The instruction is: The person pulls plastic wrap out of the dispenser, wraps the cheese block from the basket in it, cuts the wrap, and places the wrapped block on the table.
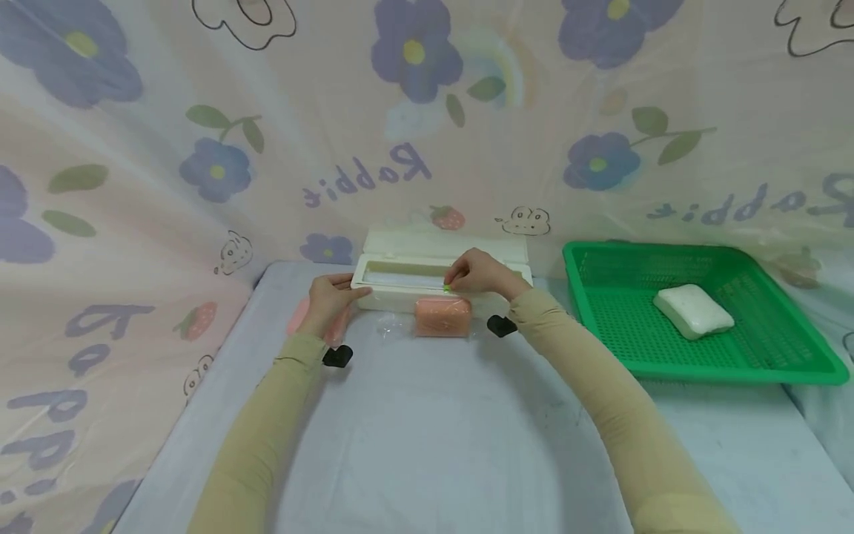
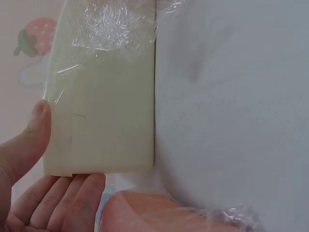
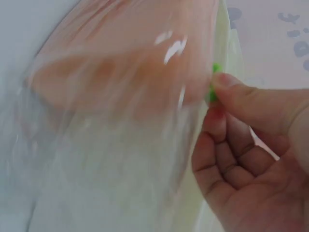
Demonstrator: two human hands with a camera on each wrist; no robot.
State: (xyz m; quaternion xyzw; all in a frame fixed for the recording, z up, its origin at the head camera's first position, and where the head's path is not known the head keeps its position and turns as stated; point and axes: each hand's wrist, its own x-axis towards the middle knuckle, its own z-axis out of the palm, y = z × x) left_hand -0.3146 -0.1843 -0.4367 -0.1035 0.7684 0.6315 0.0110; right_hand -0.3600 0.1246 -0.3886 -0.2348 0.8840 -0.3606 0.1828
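Observation:
A cream cling film dispenser (image 1: pixel 394 299) stands at the back of the table with its lid raised and a roll of film (image 1: pixel 403 279) inside. My left hand (image 1: pixel 327 302) grips the dispenser's left end; in the left wrist view the thumb lies along one edge and the fingers (image 2: pixel 79 198) bend against the end face. My right hand (image 1: pixel 477 271) pinches the small green slide cutter (image 3: pixel 214 89) on the front rim. Clear film runs down from the rim over an orange block (image 1: pixel 442 319) in front of the dispenser, shiny and wrinkled around it.
Partly behind my left hand lies a pink-orange block (image 2: pixel 145 210) in clear wrap. To the right, a green plastic basket (image 1: pixel 600 363) holds a white block (image 1: pixel 694 310) that looks wrapped. A flower-printed curtain (image 1: pixel 414 133) hangs behind the white-covered table (image 1: pixel 427 445).

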